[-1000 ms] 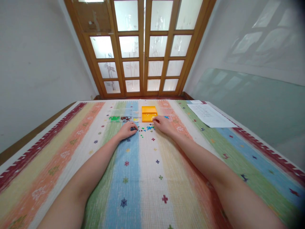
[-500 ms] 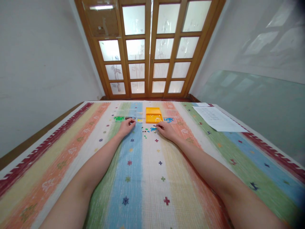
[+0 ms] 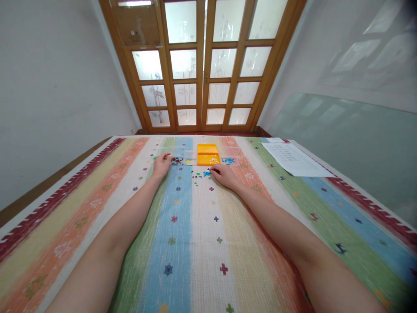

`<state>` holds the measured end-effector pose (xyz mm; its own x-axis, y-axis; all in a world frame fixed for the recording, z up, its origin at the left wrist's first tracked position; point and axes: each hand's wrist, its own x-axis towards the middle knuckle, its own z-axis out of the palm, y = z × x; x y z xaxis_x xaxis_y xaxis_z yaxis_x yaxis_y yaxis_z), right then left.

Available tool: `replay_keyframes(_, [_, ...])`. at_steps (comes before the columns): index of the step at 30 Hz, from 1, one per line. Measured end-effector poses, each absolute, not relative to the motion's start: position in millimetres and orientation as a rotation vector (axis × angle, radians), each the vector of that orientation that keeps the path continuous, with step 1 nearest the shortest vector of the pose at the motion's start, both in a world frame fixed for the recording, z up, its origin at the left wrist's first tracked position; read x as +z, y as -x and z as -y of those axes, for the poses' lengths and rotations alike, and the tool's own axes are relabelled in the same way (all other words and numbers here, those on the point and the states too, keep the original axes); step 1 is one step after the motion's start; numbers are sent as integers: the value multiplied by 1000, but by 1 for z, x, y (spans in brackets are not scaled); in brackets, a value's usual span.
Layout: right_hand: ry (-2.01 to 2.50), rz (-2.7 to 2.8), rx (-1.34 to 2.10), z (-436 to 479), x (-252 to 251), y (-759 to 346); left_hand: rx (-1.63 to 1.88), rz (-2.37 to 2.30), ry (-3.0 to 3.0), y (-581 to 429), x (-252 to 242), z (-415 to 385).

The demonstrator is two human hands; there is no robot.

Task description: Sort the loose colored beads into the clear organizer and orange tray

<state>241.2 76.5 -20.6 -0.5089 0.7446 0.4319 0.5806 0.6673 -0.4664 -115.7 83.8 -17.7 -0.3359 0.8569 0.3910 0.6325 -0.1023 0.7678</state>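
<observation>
My left hand hovers over a clear box, mostly covering the small green pieces in it; its fingers are curled together, and whatever they pinch is too small to see. Beside it, a clear box holds dark brown pieces, then one with a few yellow pieces. My right hand rests on the cloth with thumb and forefinger pinched at the edge of loose blue pieces. Loose green pieces and dark ones lie just left of these.
An open orange case with white pieces stands beyond my hands. Right of it, a clear box holds blue pieces. Printed paper lies at the right on the striped tablecloth. A wood-framed glass door is behind.
My left hand has moved left, from the dark brown pieces to over the green ones. My right hand stays by the loose blue pieces. The view has shifted slightly.
</observation>
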Motion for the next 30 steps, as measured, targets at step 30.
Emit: replay_keyframes(30, [915, 2442, 347, -65, -9, -245, 770, -1415, -2502, 54, -8, -33])
